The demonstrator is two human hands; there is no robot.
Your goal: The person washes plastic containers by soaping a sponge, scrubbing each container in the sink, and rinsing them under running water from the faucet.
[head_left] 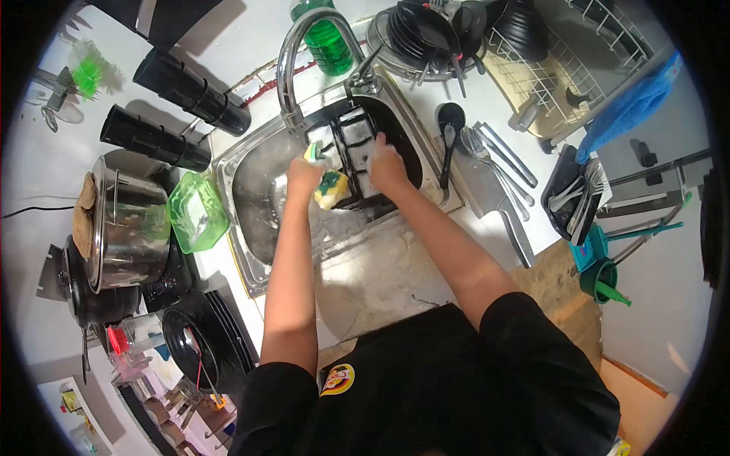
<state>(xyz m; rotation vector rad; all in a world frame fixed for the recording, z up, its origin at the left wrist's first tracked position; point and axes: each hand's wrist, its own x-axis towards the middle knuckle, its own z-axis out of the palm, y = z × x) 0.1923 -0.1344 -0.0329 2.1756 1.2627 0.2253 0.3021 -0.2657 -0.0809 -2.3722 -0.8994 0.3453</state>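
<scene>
A black divided tray (356,137), streaked with white suds, is tilted over the sink (255,178). My right hand (387,166) grips its right side, fingers wrapped over the edge. My left hand (304,176) is closed on a yellow and green sponge (331,190), which sticks out to the right of the fingers, against the tray's left part. Another small green and yellow piece shows above these fingers; whether it belongs to the same sponge I cannot tell. The curved metal faucet (285,68) arches over the sink just above my left hand.
A soapy green container (198,213) stands left of the sink, beside a large steel pot (129,224) and stacked black cups (156,137). A green liquid bottle (327,45) is behind the faucet. To the right lie a black ladle (450,121), several utensils (498,163) and a wire rack (547,68).
</scene>
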